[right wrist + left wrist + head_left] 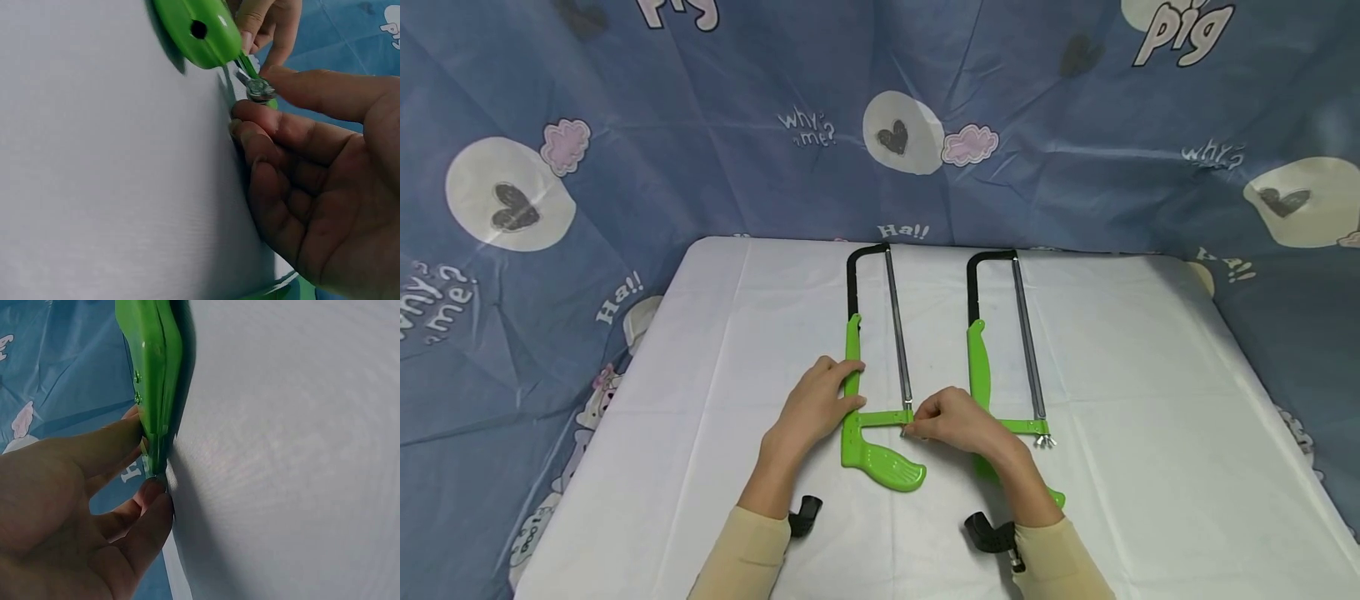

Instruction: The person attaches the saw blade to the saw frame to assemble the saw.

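Observation:
Two hacksaws with green handles, black front bows and grey blades lie side by side on a white-covered table. My left hand point(815, 402) grips the green frame of the left hacksaw point(891, 468), thumb on one side and fingers on the other. In the left wrist view the thumb and fingers pinch the frame point(156, 381) near the cloth. With thumb and forefinger, my right hand point(958, 421) pinches the metal wing nut point(259, 89) at the near end of that saw's blade point(898, 333). The right forearm partly hides the second hacksaw point(979, 367).
The second hacksaw's wing nut point(1045, 441) sticks out just right of my right hand. White cloth point(1150, 467) covers the table, and a blue printed curtain point(775, 183) hangs behind and at both sides. Black wrist mounts point(988, 533) protrude from the sleeves.

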A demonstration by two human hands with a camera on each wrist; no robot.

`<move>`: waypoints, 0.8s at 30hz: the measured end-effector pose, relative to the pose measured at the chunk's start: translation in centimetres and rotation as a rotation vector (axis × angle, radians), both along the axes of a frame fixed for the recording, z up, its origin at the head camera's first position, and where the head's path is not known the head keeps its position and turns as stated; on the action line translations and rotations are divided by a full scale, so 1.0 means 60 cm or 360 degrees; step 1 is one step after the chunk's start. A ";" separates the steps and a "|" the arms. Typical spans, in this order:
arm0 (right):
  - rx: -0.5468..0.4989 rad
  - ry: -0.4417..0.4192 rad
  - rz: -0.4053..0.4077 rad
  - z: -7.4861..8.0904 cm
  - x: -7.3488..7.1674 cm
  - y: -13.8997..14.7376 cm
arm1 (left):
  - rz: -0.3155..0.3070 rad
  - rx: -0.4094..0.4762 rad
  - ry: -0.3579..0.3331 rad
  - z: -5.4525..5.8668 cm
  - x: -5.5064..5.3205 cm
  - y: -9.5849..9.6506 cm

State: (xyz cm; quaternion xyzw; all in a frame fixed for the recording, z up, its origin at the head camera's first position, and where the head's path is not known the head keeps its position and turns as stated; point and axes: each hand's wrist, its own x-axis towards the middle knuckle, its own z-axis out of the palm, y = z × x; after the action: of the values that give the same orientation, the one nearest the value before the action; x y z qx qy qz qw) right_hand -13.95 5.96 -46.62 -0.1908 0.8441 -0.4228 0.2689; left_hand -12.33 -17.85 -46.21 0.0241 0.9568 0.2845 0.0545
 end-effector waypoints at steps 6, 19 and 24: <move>0.0023 -0.0023 0.0054 0.001 -0.006 0.004 | 0.0017 0.0019 -0.0016 -0.003 0.001 0.001; 0.0023 0.0005 0.0050 -0.001 -0.005 0.006 | 0.0017 0.0039 -0.0020 0.000 -0.001 0.000; 0.0065 0.0063 0.0036 -0.002 -0.002 0.001 | 0.0014 0.0032 -0.0021 0.000 -0.001 0.000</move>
State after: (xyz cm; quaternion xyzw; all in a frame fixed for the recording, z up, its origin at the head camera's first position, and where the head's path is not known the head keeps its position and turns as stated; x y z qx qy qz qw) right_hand -14.06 6.02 -46.74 -0.2030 0.8556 -0.3984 0.2608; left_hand -12.38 -17.85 -46.22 0.0186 0.9536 0.2946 0.0594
